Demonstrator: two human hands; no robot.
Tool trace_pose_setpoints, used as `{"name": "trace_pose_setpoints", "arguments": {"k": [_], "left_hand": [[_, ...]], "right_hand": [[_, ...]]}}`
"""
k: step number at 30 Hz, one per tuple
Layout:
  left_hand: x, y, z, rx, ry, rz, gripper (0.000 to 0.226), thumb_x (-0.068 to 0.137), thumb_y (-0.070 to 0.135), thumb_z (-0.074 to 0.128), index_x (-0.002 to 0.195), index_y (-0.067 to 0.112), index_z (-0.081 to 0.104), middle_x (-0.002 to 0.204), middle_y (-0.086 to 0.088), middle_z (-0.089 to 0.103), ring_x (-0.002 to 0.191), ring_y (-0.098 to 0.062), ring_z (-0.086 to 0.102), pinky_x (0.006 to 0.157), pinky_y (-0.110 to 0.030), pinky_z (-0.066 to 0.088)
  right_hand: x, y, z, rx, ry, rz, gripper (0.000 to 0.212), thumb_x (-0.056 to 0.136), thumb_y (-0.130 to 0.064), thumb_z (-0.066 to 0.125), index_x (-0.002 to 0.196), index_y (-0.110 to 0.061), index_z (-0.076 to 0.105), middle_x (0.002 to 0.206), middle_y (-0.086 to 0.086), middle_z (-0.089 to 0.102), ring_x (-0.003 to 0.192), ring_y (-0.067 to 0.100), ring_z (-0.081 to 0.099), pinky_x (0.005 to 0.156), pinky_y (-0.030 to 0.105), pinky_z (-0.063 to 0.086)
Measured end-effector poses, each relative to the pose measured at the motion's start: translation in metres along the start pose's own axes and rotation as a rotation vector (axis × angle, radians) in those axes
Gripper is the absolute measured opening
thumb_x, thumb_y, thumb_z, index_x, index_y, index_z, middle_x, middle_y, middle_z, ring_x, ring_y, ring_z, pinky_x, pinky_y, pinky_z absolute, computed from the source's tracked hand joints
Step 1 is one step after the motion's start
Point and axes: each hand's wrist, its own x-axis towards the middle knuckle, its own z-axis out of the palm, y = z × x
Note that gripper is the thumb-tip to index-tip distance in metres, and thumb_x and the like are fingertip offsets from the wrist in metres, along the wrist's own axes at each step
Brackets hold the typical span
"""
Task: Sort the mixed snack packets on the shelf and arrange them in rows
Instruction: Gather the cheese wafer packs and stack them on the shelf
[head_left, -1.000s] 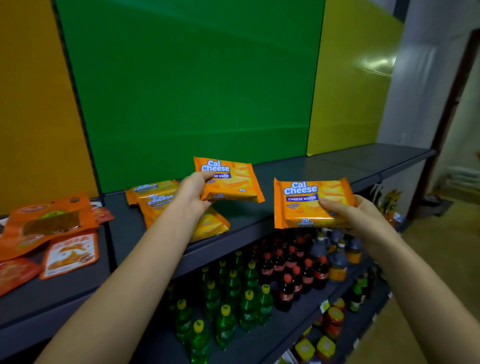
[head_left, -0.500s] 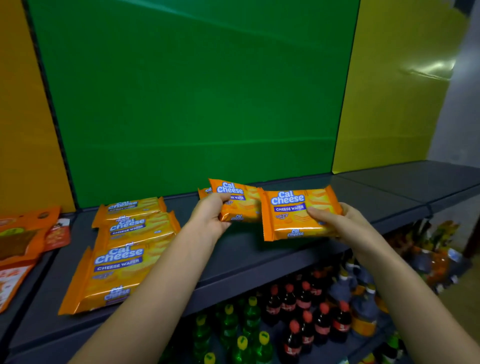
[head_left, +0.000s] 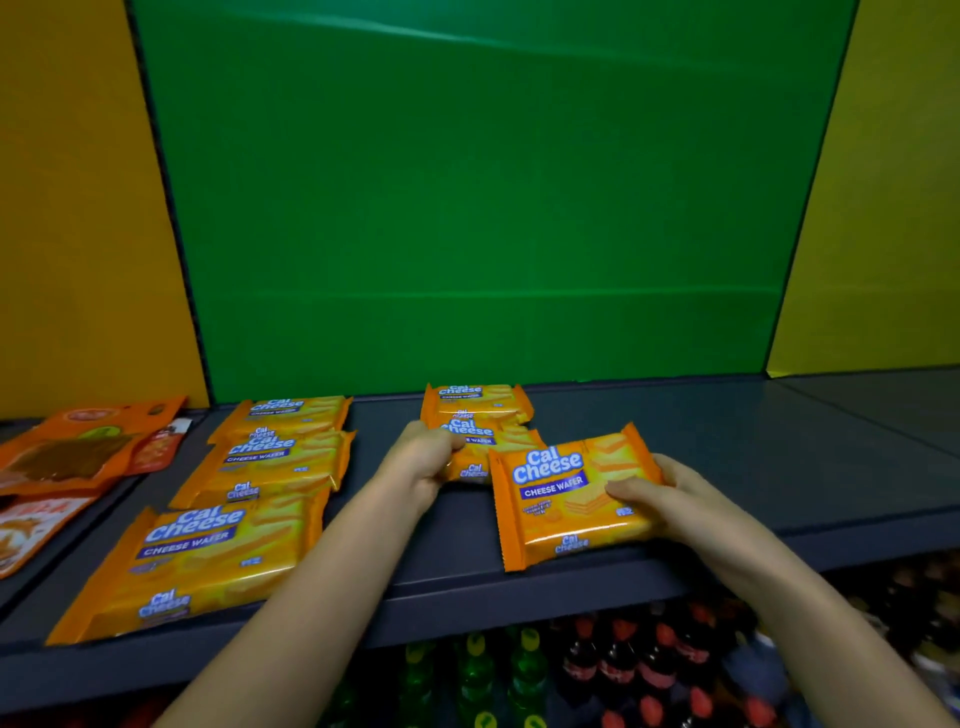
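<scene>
Gripping the right end of an orange foil Cal Cheese wafer packet (head_left: 566, 493), your right hand (head_left: 670, 499) has its thumb across the printed face and its fingers curled behind. The packet sits low at the front edge of the dark grey metal shelf (head_left: 727, 441), turned a little askew; whether it rests fully on the shelf cannot be told. Your left hand (head_left: 423, 457) is closed round the left edge of a second orange wafer packet (head_left: 493, 441), which lies just behind and left of the first, their corners overlapping. Touching its far end, a third orange wafer packet (head_left: 475, 397) lies flat near the green back panel (head_left: 467, 208). These three form a line from back to front. To your left, apart from them, three more of the same lie in a like line: a rear packet (head_left: 291, 413), a middle packet (head_left: 270, 462) and a front packet (head_left: 197, 556), each overlapping the next. Farther left, on the neighbouring shelf section, lie orange snack pouches (head_left: 78, 447). Below the shelf stand green bottles with yellow caps (head_left: 475, 670) and dark bottles with red caps (head_left: 618, 660).
</scene>
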Motion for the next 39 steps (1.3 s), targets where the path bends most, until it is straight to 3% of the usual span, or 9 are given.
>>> {"name": "trace_pose_setpoints", "arguments": {"k": [5, 11, 13, 15, 18, 24, 27, 31, 39], "left_hand": [[0.009, -0.007, 0.009, 0.144, 0.113, 0.055, 0.028, 0.089, -0.003, 0.050, 0.117, -0.006, 0.050, 0.116, -0.025, 0.062, 0.092, -0.032, 0.063, 0.087, -0.043, 0.052], [0.010, -0.008, 0.020, 0.367, 0.207, 0.119, 0.014, 0.090, 0.004, 0.049, 0.101, 0.009, 0.042, 0.119, -0.018, 0.058, 0.089, -0.024, 0.057, 0.067, -0.030, 0.047], [0.009, -0.005, 0.020, 0.468, 0.241, 0.185, 0.018, 0.088, 0.005, 0.052, 0.102, 0.013, 0.042, 0.126, -0.018, 0.055, 0.097, -0.027, 0.055, 0.074, -0.029, 0.042], [0.006, -0.002, 0.018, 0.617, 0.284, 0.308, 0.031, 0.087, 0.006, 0.053, 0.117, 0.011, 0.051, 0.132, -0.018, 0.052, 0.115, -0.028, 0.052, 0.086, -0.030, 0.042], [-0.005, 0.000, 0.010, 0.877, 0.314, 0.466, 0.032, 0.088, 0.014, 0.054, 0.119, 0.008, 0.056, 0.125, -0.012, 0.059, 0.116, -0.028, 0.053, 0.097, -0.036, 0.043], [-0.041, 0.005, -0.009, 1.412, 0.333, 0.593, 0.024, 0.092, 0.025, 0.046, 0.112, 0.017, 0.056, 0.117, -0.005, 0.064, 0.108, -0.027, 0.057, 0.082, -0.036, 0.048], [-0.059, 0.007, -0.023, 1.522, 0.420, 0.589, 0.025, 0.094, 0.027, 0.044, 0.113, 0.016, 0.054, 0.118, -0.006, 0.062, 0.109, -0.028, 0.056, 0.081, -0.036, 0.044], [-0.085, 0.003, -0.054, 1.561, 0.579, 0.578, 0.029, 0.095, 0.035, 0.040, 0.116, 0.019, 0.052, 0.123, -0.003, 0.059, 0.113, -0.026, 0.054, 0.082, -0.033, 0.042], [-0.150, -0.021, -0.139, 1.520, 0.815, 0.405, 0.028, 0.093, 0.035, 0.044, 0.114, 0.020, 0.057, 0.116, -0.001, 0.062, 0.110, -0.024, 0.055, 0.080, -0.035, 0.044]], "right_hand": [[0.002, 0.000, 0.001, -0.096, -0.084, -0.076, 0.035, 0.083, -0.022, 0.066, 0.113, -0.026, 0.048, 0.100, -0.007, 0.066, 0.093, 0.012, 0.064, 0.088, 0.032, 0.049], [0.006, -0.004, 0.004, -0.426, -0.097, -0.157, 0.066, 0.085, -0.046, 0.058, 0.139, -0.023, 0.030, 0.128, 0.001, 0.055, 0.119, 0.021, 0.053, 0.101, 0.036, 0.040], [0.009, -0.005, 0.006, -0.559, -0.114, -0.149, 0.076, 0.084, -0.054, 0.052, 0.145, -0.021, 0.020, 0.139, 0.005, 0.047, 0.126, 0.027, 0.046, 0.100, 0.034, 0.037], [0.012, -0.007, 0.008, -0.675, -0.141, -0.140, 0.082, 0.084, -0.061, 0.047, 0.147, -0.020, 0.015, 0.143, 0.008, 0.043, 0.129, 0.030, 0.043, 0.100, 0.036, 0.036], [0.019, -0.008, 0.011, -0.821, -0.165, -0.160, 0.087, 0.083, -0.066, 0.041, 0.148, -0.016, 0.010, 0.144, 0.012, 0.040, 0.130, 0.034, 0.041, 0.100, 0.039, 0.036], [0.028, -0.012, 0.013, -0.977, -0.152, -0.212, 0.095, 0.080, -0.075, 0.036, 0.149, -0.018, 0.005, 0.141, 0.009, 0.045, 0.128, 0.032, 0.044, 0.095, 0.041, 0.040], [0.030, -0.020, 0.008, -1.142, 0.002, -0.317, 0.086, 0.082, -0.076, 0.025, 0.144, -0.017, 0.021, 0.130, 0.007, 0.055, 0.120, 0.030, 0.052, 0.084, 0.038, 0.041], [0.031, -0.038, 0.014, -1.085, 0.157, -0.552, 0.056, 0.092, -0.061, 0.024, 0.128, -0.022, 0.042, 0.126, 0.003, 0.055, 0.112, 0.030, 0.056, 0.081, 0.037, 0.044], [0.020, -0.064, 0.092, -0.898, -0.152, -0.934, 0.033, 0.095, -0.042, 0.037, 0.123, -0.026, 0.048, 0.125, -0.005, 0.054, 0.119, 0.018, 0.050, 0.093, 0.033, 0.040]]}}
